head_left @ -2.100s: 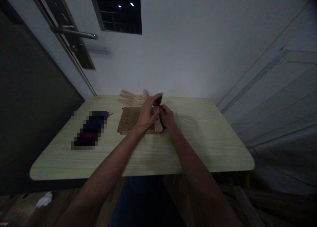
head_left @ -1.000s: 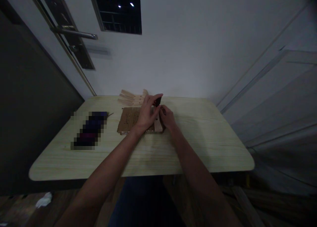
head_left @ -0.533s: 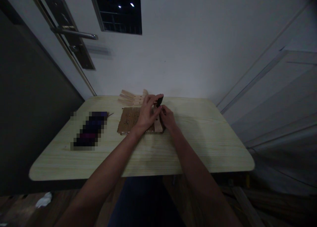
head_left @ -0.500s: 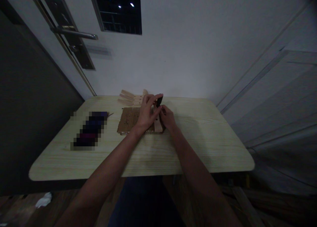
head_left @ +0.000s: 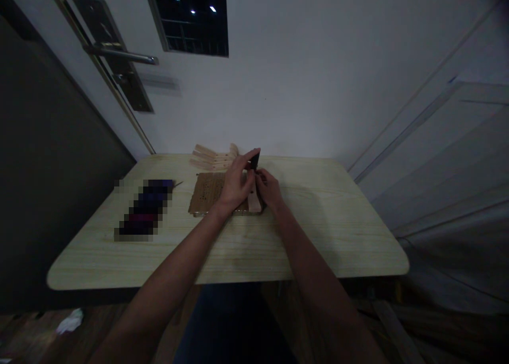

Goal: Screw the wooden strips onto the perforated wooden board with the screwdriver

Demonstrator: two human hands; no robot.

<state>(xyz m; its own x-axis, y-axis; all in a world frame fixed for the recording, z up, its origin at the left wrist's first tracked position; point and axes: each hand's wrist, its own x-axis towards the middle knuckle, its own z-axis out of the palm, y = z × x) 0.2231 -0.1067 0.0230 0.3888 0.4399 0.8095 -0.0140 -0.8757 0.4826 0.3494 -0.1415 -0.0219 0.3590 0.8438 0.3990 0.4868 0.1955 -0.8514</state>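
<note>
A brown, worn cardboard slab (head_left: pixel 207 190) with small dark holes lies at the middle of the table. On its right end rests a pale wooden handle-shaped piece (head_left: pixel 254 201) with a small dark hole. My left hand (head_left: pixel 236 186) is closed round a dark flat piece (head_left: pixel 255 160) that stands up at the far end of the wood, thumb on the near side. Close against it, my right hand (head_left: pixel 270 189) has its fingers pinched at the right side of the wood. Whatever is in that pinch is too small to make out.
Several similar wooden pieces (head_left: pixel 207 157) lie fanned out behind the slab. A pixelated dark object (head_left: pixel 147 207) is at the left of the table (head_left: pixel 334 226). Behind the table stands a white door (head_left: pixel 302 78) with a metal handle (head_left: pixel 127 55).
Both hands stay in nearly the same place. The left hand and the dark piece have shifted very slightly; the right fingers remain pinched.
</note>
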